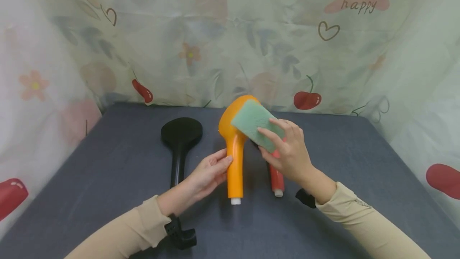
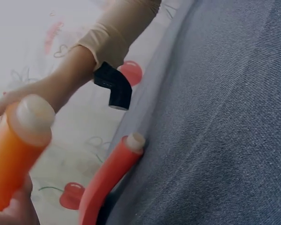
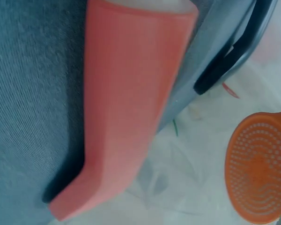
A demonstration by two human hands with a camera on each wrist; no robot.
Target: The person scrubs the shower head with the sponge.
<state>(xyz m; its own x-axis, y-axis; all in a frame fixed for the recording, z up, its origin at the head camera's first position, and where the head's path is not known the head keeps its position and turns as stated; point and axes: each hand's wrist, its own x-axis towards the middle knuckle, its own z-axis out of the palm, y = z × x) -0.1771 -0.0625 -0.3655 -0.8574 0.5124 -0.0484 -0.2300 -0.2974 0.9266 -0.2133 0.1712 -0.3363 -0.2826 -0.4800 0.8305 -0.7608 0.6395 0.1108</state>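
My left hand (image 1: 209, 173) grips the handle of an orange shower head (image 1: 235, 173), held upright above the table with its white threaded end down. In the right wrist view, the holed spray face of the orange shower head (image 3: 257, 168) shows. A pale green sponge (image 1: 253, 121) lies against the back of its head, pinched by the fingers and thumb of my right hand (image 1: 292, 155). Behind that hand lies a red shower head (image 1: 276, 179), partly hidden in the head view; its handle fills much of the right wrist view.
A black shower head (image 1: 181, 131) lies on the dark grey table (image 1: 334, 147), left of the orange one, its handle partly behind my left forearm. Printed fabric (image 1: 230, 43) hangs around the table's back and sides. Black camera mounts (image 1: 181, 235) sit at both wrists.
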